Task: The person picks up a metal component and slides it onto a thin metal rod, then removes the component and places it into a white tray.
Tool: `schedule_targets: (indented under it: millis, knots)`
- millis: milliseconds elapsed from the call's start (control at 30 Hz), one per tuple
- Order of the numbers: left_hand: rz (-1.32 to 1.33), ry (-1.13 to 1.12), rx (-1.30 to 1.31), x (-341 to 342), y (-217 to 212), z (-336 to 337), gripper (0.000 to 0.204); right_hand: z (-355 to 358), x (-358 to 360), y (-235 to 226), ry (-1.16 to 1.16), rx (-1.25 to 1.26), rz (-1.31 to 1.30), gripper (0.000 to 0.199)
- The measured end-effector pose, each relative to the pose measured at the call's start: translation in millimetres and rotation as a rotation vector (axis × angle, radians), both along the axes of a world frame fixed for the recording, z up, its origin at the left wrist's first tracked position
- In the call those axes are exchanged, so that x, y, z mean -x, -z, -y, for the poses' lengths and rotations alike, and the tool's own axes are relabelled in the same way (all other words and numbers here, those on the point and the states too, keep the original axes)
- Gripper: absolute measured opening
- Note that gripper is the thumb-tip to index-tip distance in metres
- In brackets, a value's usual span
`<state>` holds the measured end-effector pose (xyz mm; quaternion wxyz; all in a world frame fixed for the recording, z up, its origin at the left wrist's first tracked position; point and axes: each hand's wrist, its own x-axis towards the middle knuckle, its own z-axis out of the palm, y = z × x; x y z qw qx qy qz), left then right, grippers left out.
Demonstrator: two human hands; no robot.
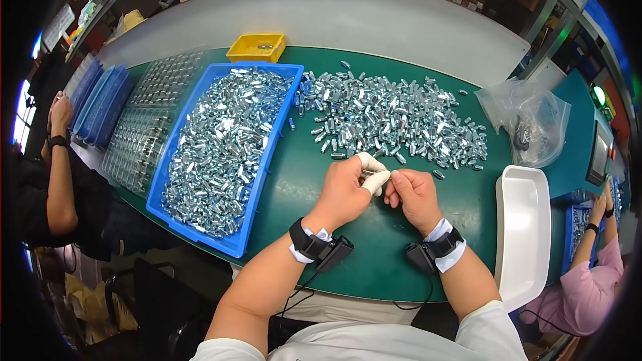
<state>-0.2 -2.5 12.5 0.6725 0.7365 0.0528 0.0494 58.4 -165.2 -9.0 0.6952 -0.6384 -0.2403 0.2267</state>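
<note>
My left hand (344,190), with white finger cots on its thumb and fingers, is closed in a pinch over the green table. A small shiny metal part (369,172) shows in part between those fingertips. Thumb and fingers of my right hand (416,199) press together right beside the left thumb tip; whatever they grip is hidden. Just beyond both hands spreads a loose pile of small silvery metal cylinders (394,117). To the left, a blue tray (257,180) is heaped with similar pieces.
Behind the blue tray stands a yellow bin (256,48). Clear plastic trays (137,143) of parts lie at the left. At the right are a white tray (523,234) and a clear plastic bag (528,117). Co-workers sit across the partition (334,16) and at both sides.
</note>
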Motion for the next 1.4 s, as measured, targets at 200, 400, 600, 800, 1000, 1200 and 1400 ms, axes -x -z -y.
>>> schedule_targets:
  millis: [200,400,600,800,1000,1200,1400]
  knots:
    - [0.123,-0.355,0.184,-2,-2,-17,0.013,2,-4,-2,0.082,0.002,-0.035,0.039]
    - [0.393,-0.749,0.103,-6,-11,-54,0.014,3,-11,3,0.105,-0.066,-0.097,0.037]
    - [0.122,-0.375,-0.51,-9,10,-44,0.015,3,-12,2,0.095,-0.061,-0.147,0.038]
    - [0.101,-0.284,-0.818,-9,18,-45,0.013,3,-11,0,0.051,-0.038,-0.064,0.039]
    - [0.088,-0.194,-0.378,-1,-9,-36,0.01,6,-7,0,0.132,-0.151,-0.15,0.039]
    - [0.019,0.096,0.177,4,-9,-21,0.014,6,-4,-2,0.089,-0.091,-0.058,0.038]
    - [0.01,0.048,0.158,3,-6,-23,0.015,4,-3,1,0.037,0.0,-0.004,0.038]
